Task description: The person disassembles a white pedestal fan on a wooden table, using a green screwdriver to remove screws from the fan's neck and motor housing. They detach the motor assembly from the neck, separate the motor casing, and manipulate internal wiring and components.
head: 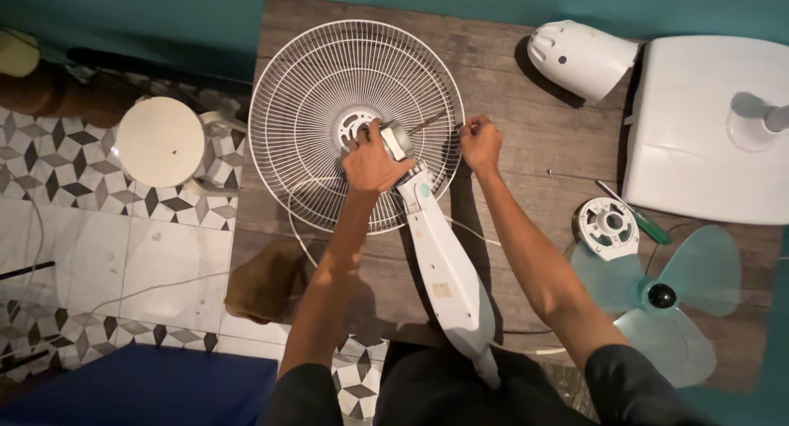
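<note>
A wooden tabletop (526,147) is carrying the disassembled parts of a fan. The white fan base (699,122) is lying at the right edge, toward the far right corner. The white wire grille (329,81) is lying flat near the far left corner, with the white fan neck (448,270) running from its centre back over the near edge toward the person. The pale green fan blade (657,303) is sitting at the near right corner, a white ring-shaped part (606,227) just beside it. A white motor cover (579,58) is lying near the far edge.

The left hand (374,159) is closing around the metal motor (396,138) at the grille centre. The right hand (481,142) is pinching narrowly at the grille's right rim — what it is holding cannot be made out.
</note>
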